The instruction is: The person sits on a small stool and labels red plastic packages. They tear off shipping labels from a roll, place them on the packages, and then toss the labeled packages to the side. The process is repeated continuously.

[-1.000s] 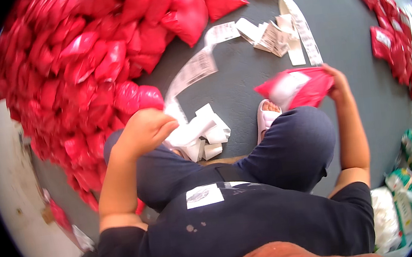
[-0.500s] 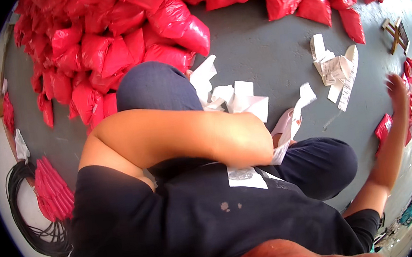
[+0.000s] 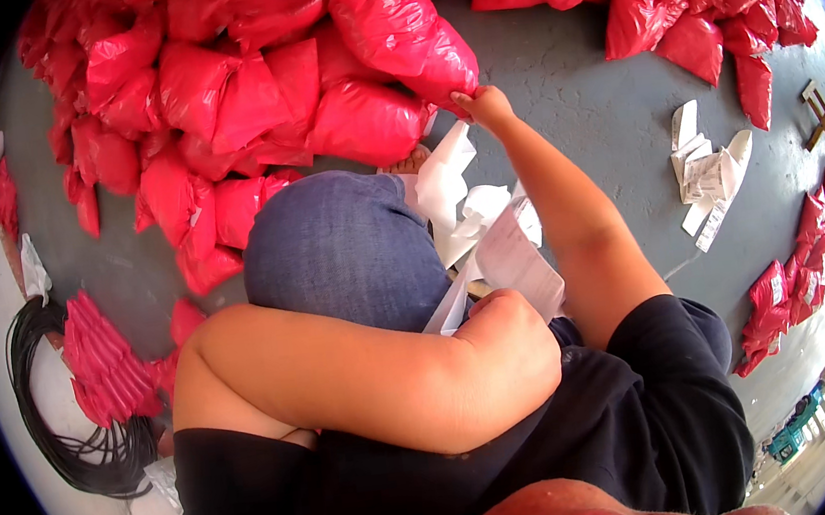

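Note:
My right hand [image 3: 480,108] reaches forward, fingers pinched on the corner of a red plastic bag [image 3: 410,42] at the front of the pile. My left hand [image 3: 512,325] is bent across my body, curled at a paper label strip [image 3: 512,267]; its fingertips are mostly hidden. Loose white paper [image 3: 451,188] lies between my blue-clad knee [image 3: 332,256] and my right forearm.
Red bags [image 3: 114,98] are heaped along the front, with more in a row [image 3: 783,294] at the right. Another paper bundle [image 3: 706,176] lies right of centre, near a wooden object [image 3: 820,114]. A black cable coil [image 3: 47,417] and stacked pink bags [image 3: 102,365] sit at the left.
The red bag held earlier in my right hand left it; that hand has since swung forward and gripped one in the pile. My left hand moved inward across my body. The view turned.

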Demonstrator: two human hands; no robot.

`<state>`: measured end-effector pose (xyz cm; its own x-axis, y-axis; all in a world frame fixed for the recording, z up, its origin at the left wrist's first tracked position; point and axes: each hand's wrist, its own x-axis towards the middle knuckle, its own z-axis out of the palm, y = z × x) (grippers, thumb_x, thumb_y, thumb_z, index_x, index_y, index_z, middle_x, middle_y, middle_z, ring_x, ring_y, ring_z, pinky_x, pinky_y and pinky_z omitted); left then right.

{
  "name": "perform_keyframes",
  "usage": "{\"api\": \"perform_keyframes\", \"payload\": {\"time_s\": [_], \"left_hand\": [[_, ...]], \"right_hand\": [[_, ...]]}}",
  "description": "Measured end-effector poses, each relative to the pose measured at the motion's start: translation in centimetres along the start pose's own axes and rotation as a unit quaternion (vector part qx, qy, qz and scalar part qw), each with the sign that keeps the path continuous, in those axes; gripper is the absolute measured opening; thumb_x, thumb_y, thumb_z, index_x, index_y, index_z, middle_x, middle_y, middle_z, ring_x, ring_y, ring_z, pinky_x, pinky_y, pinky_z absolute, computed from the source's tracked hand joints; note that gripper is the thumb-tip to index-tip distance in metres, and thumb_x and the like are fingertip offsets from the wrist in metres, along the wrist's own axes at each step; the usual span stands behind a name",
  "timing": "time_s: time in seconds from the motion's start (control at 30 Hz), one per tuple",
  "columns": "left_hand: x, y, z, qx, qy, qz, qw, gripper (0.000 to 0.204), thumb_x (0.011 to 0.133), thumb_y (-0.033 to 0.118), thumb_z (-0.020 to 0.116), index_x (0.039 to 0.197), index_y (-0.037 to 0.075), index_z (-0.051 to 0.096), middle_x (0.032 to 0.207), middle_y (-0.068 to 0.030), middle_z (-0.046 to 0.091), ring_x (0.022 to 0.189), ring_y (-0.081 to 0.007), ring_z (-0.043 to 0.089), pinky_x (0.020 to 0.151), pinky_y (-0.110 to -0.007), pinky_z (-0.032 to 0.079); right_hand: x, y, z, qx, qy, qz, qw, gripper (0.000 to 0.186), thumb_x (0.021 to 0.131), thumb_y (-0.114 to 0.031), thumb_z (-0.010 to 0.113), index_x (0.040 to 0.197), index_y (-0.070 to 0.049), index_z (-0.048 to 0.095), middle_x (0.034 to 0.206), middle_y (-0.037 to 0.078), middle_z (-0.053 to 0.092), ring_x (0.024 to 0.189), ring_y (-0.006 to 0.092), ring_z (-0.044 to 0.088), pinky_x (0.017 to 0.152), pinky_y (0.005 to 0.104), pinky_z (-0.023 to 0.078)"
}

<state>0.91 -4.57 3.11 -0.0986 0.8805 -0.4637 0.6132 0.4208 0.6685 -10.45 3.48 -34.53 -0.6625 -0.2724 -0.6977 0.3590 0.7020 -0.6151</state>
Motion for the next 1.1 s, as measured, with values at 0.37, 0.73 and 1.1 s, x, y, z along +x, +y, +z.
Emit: {"api": "perform_keyframes", "payload": {"time_s": [0.37,0.73,1.1], "left_hand": [[1.7,0.9,0.6,-0.084,0.139,0.083,0.983,0.015,0.063,0.015,0.052,0.066,0.004,0.062,0.061,-0.0136,0.057,0.062,-0.0294,0.060,0.055,-0.038,0.047],[12.9,0.5,-2.6,-0.138,0.000,-0.022,0.990,0.023,0.066,-0.002,0.054,0.085,0.002,0.066,0.074,-0.0144,0.063,0.067,-0.0238,0.061,0.064,-0.030,0.047],[29.9,-1.6,0.1,-0.365,0.091,-0.103,0.921,0.058,0.081,-0.004,0.050,0.135,0.009,0.033,0.100,-0.0023,0.057,0.083,-0.0059,0.051,0.077,-0.020,0.039]], "right_hand": [[-22.5,1.5,-24.7,0.307,0.035,0.041,0.950,0.022,0.086,-0.021,0.054,0.079,-0.001,0.059,0.064,0.004,0.057,0.047,0.0112,0.049,0.047,0.0215,0.040],[-41.5,37.6,-26.8,0.681,0.483,0.106,0.539,0.027,0.087,-0.026,0.043,0.063,-0.013,0.045,0.052,0.000,0.047,0.046,0.0127,0.041,0.044,0.0254,0.031],[-32.7,48.9,-18.8,0.650,0.435,0.259,0.566,0.048,0.081,-0.050,0.054,0.106,-0.009,0.053,0.094,0.006,0.061,0.077,0.0177,0.058,0.062,0.0302,0.045]]}}
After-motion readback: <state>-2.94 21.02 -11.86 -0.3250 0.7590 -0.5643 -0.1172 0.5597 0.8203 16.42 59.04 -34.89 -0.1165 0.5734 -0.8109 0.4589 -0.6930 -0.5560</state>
